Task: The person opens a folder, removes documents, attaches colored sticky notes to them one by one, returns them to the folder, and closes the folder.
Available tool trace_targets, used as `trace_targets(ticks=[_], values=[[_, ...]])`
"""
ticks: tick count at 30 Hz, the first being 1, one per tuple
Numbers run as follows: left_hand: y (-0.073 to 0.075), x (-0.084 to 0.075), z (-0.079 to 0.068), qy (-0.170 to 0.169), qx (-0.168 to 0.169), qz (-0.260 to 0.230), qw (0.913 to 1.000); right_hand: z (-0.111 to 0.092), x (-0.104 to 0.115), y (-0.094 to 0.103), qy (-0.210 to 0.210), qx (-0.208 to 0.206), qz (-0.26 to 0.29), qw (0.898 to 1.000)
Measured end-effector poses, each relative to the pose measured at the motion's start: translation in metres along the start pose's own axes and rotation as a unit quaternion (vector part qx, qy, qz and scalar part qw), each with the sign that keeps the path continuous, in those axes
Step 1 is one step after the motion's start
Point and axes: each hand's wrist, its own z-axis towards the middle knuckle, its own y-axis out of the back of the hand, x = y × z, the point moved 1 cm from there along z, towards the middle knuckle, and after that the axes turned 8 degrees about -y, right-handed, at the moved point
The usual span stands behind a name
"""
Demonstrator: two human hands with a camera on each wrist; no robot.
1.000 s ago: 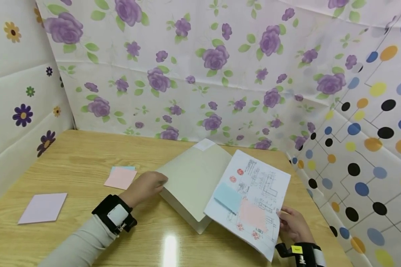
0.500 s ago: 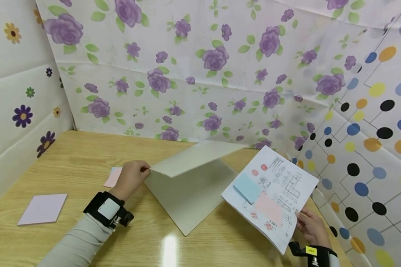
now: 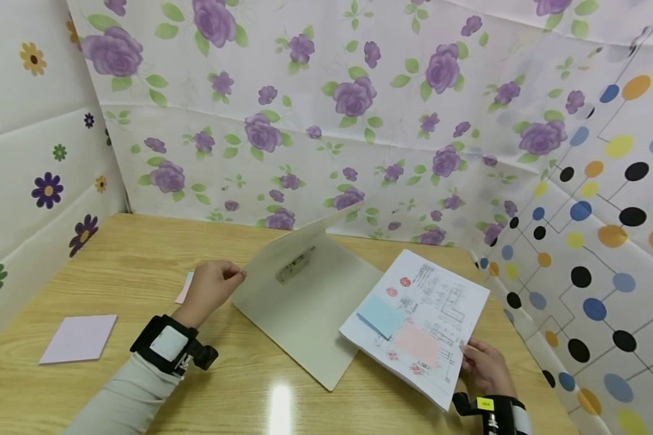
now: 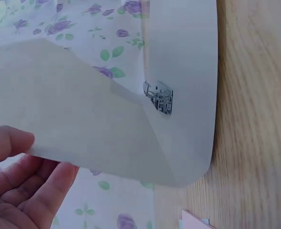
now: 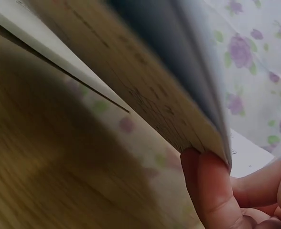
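Observation:
A beige file folder (image 3: 310,320) stands open on the table, its cover tilted up. The left hand (image 3: 209,290) pinches the edge of the cover; in the left wrist view thumb and fingers sit on either side of that cover (image 4: 83,119). A metal clip (image 3: 296,264) shows inside the folder, near the spine. The right hand (image 3: 487,365) holds a stack of printed papers (image 3: 454,299) by its right edge, above the folder's right side. In the right wrist view, fingers and thumb pinch the stack's edge. A blue sticky note (image 3: 381,315) and a pink sticky note (image 3: 418,343) lie on the top sheet.
A lilac sticky note pad (image 3: 78,339) lies on the wooden table (image 3: 158,248) at the left. Pink and blue notes (image 3: 184,289) lie partly hidden behind the left hand. Patterned cloth walls (image 3: 315,151) close off the back and both sides.
The folder, closed a second ago, has been opened by the left hand lifting its cover leftward, which bares the clip. The right hand moved the papers right, then partly back left.

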Motion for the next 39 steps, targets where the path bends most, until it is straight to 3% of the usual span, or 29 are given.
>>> trace_targets(ticks=[7, 14, 30, 39], values=[[0.004, -0.001, -0.004, 0.028, 0.009, -0.014, 0.9995, 0.007, 0.0, -0.021, -0.009, 0.011, 0.026, 1.0], [0.009, 0.003, -0.01, 0.061, 0.017, -0.066, 0.9958, 0.012, 0.0, -0.043, 0.006, -0.004, 0.014, 1.0], [0.011, 0.007, -0.013, 0.092, 0.031, -0.117, 0.9884, 0.023, 0.018, -0.115, 0.037, -0.029, 0.1, 0.994], [0.012, 0.008, -0.014, 0.096, 0.033, -0.123, 0.9873, 0.021, 0.02, -0.138, 0.039, -0.028, 0.113, 0.992]])
